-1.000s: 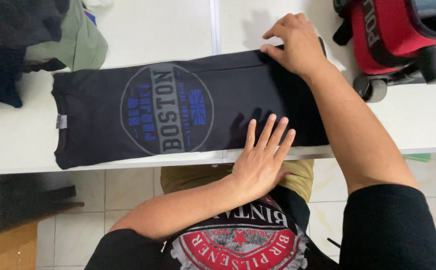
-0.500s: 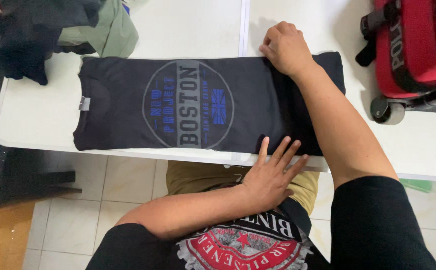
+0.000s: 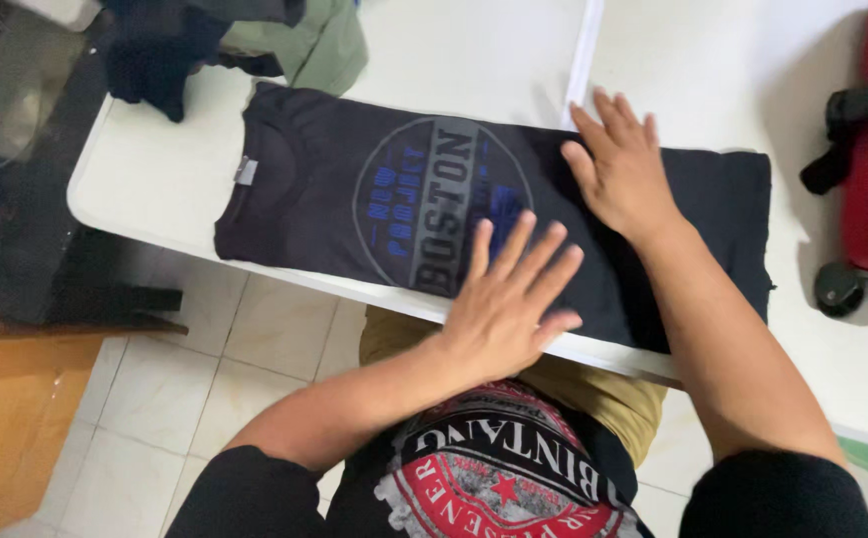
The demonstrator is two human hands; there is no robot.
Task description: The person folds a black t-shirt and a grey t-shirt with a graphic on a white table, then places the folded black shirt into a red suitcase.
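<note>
Dark shirt [image 3: 354, 214] already folded into a long strip on desk [image 3: 145, 169]; left hand [image 3: 509, 299] and right hand [image 3: 623, 169] flat, open, pressing it; crosswise folds left.

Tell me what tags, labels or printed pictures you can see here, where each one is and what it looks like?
Round print: middle of the dark folded T-shirt on the white table; grey ring and band, blue shapes, partly under the left hand.
Neck tag: small grey rectangle at the shirt's collar end.
Round badge print: on the person's own black shirt; red, white and black, with a star.
</note>
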